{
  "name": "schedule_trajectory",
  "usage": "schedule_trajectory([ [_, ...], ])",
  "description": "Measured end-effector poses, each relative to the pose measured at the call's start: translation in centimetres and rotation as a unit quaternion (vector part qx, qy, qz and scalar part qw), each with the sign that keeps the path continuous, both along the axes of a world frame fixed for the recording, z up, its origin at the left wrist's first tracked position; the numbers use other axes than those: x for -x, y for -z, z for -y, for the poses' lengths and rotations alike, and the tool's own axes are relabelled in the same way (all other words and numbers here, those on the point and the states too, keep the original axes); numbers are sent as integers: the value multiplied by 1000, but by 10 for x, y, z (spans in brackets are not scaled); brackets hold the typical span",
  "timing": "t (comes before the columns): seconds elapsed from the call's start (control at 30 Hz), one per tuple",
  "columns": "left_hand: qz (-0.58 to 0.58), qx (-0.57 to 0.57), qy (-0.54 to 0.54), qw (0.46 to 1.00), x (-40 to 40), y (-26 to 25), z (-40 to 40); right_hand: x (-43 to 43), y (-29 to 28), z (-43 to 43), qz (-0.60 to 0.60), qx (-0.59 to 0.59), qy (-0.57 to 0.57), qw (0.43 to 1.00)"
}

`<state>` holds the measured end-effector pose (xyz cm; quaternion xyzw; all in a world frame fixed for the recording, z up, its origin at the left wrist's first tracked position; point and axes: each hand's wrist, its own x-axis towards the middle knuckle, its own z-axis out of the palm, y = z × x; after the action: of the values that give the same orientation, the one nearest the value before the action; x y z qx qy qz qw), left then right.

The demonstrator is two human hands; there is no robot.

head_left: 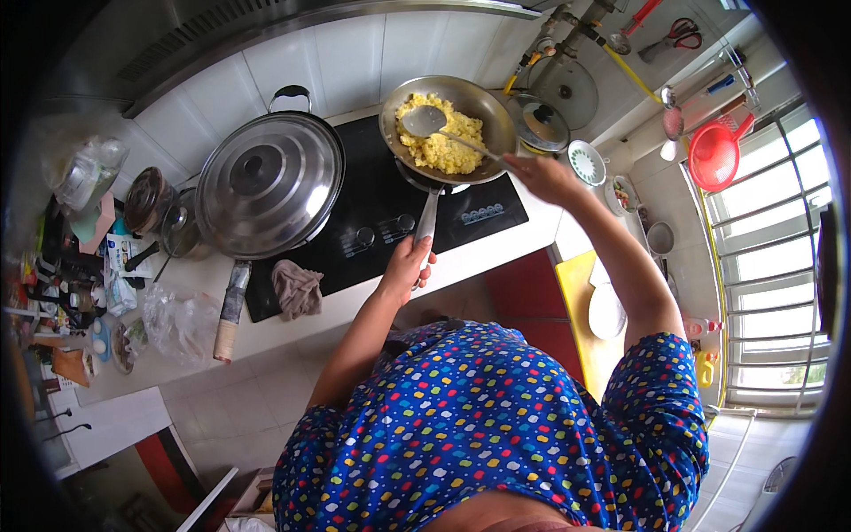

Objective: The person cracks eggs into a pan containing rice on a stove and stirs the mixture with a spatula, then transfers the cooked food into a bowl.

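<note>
My left hand [407, 267] is closed around the metal handle of a frying pan [502, 126], which sits over the right burner of a black glass cooktop [359, 173]. Crumbled yellow food that looks like scrambled egg [442, 149] lies in the pan. My right hand [546, 178] grips the shaft of a metal ladle [424, 122], its bowl resting on or just above the food at the pan's left side. A large wok with a domed steel lid [272, 183] stands on the left of the cooktop.
A crumpled cloth [297, 288] lies at the cooktop's front edge, right of the wok's wrapped handle [233, 312]. A lidded pot [540, 125], a patterned bowl [587, 163] and a bowl of food [620, 195] stand to the right. Plastic bags [179, 322] and jars crowd the left counter.
</note>
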<state>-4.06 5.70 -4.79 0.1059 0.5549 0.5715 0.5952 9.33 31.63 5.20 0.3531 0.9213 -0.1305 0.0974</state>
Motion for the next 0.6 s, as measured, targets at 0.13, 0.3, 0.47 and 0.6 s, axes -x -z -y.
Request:
schedule_trajectory([
  [0.13,3,-2,-6,1000,2,4,3,-11,9,4,30,-25,-41,998],
  [0.3,-12,-10,-1,1000,7,0,5,-26,-18,-3,14,49,24,998],
  [0.47,-12,-3,2,1000,2,1,10,-56,-36,1,29,67,32,997],
  [0.6,-11,-4,3,1000,8,1,7,-57,-50,-16,44,-33,55,997],
])
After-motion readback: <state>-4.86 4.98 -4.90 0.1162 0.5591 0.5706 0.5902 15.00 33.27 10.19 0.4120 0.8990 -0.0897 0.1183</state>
